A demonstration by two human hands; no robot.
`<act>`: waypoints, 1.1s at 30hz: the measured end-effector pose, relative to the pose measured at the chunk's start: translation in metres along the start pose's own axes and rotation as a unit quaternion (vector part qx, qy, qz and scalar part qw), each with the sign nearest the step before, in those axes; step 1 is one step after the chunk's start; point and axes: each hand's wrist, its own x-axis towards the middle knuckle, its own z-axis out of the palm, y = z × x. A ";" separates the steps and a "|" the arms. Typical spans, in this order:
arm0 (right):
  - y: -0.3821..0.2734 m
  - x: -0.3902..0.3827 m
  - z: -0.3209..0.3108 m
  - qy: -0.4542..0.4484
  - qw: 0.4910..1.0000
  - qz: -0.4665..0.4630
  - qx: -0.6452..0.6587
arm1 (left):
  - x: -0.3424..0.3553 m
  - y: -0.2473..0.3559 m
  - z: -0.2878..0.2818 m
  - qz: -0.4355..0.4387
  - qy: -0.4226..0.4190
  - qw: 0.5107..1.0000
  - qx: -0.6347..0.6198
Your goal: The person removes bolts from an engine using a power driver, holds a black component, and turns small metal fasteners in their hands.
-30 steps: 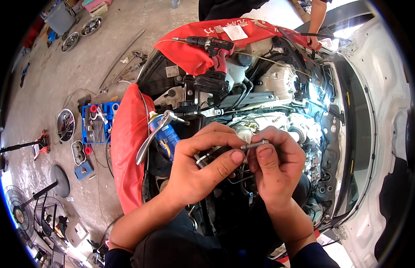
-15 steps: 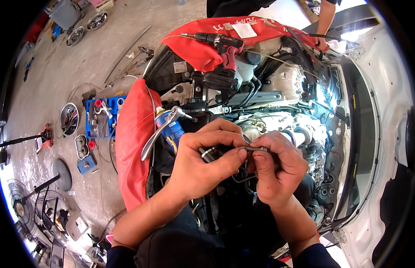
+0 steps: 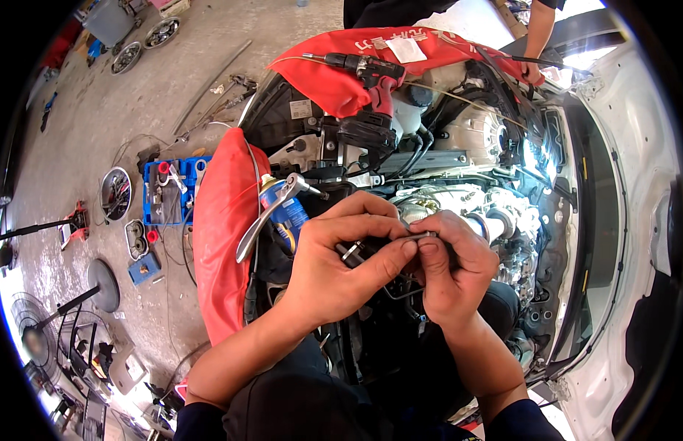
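Observation:
My left hand (image 3: 343,275) is closed around a small dark metal part (image 3: 356,252) with a shiny band, above the open engine bay. Its thumb tip presses at a threaded bolt (image 3: 423,234). My right hand (image 3: 455,272) pinches that bolt between thumb and forefinger, touching the left fingers. Part of what both hands hold is hidden behind them. Just left of them a silver ratchet (image 3: 266,213) lies across a blue spray can (image 3: 285,224). A red and black cordless drill (image 3: 376,95) lies at the upper side of the bay.
Red fender covers (image 3: 222,235) drape the car. The raised white hood (image 3: 635,125) stands at right. Another person's arm (image 3: 540,37) reaches in at upper right. On the floor at left are a blue tool case (image 3: 169,191), steel bowls (image 3: 115,192) and a fan (image 3: 36,339).
Over the last second the view has shifted slightly. My thumbs and fingertips have moved closer over the bolt, covering more of it, and the dark part has turned a little.

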 end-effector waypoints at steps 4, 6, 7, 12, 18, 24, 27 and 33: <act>0.006 -0.002 -0.006 -0.023 0.998 0.033 0.049 | -0.001 0.002 0.001 -0.035 -0.004 0.999 -0.019; 0.002 0.003 -0.013 -0.041 0.997 0.030 0.062 | -0.001 0.003 0.001 -0.051 -0.004 0.998 -0.039; -0.004 0.007 -0.016 -0.074 0.996 0.027 0.052 | -0.001 0.003 0.001 -0.073 -0.013 0.996 -0.054; 0.002 0.008 -0.033 -0.166 0.984 0.003 0.064 | 0.001 0.005 -0.006 -0.101 -0.068 0.990 -0.064; -0.013 0.008 -0.024 -0.145 0.984 0.080 0.063 | -0.001 -0.001 -0.002 -0.099 -0.065 0.984 -0.135; -0.005 0.003 -0.021 -0.111 0.992 -0.040 -0.045 | -0.001 -0.001 -0.003 -0.104 -0.058 0.985 -0.126; -0.003 0.002 -0.017 -0.054 0.996 -0.066 -0.018 | -0.002 -0.002 -0.002 -0.084 -0.064 0.987 -0.123; -0.007 -0.003 -0.014 0.001 0.997 -0.042 0.059 | 0.002 0.008 -0.003 -0.071 -0.050 0.986 -0.144</act>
